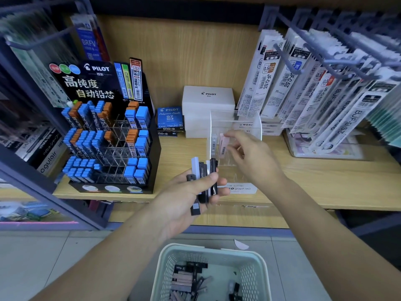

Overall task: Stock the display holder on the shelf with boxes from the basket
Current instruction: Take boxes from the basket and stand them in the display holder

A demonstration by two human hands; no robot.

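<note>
A clear acrylic display holder (249, 124) stands on the wooden shelf, with a white and a pink slim box (222, 144) upright inside it. My right hand (249, 157) reaches into the holder beside those boxes; its fingers are blurred, and whether they pinch a box I cannot tell. In front of the shelf my left hand (191, 192) grips a bundle of several slim black and white boxes (204, 177). Below, a pale green basket (171, 257) on the floor holds several more dark boxes (186, 281).
A black Pilot lead display (104, 131) full of blue and orange cases stands at the left. White Pilot cartons (208, 98) are stacked behind the holder. Refill packs (303, 83) hang on hooks at the right, above a clear bin. The shelf edge (303, 205) runs across.
</note>
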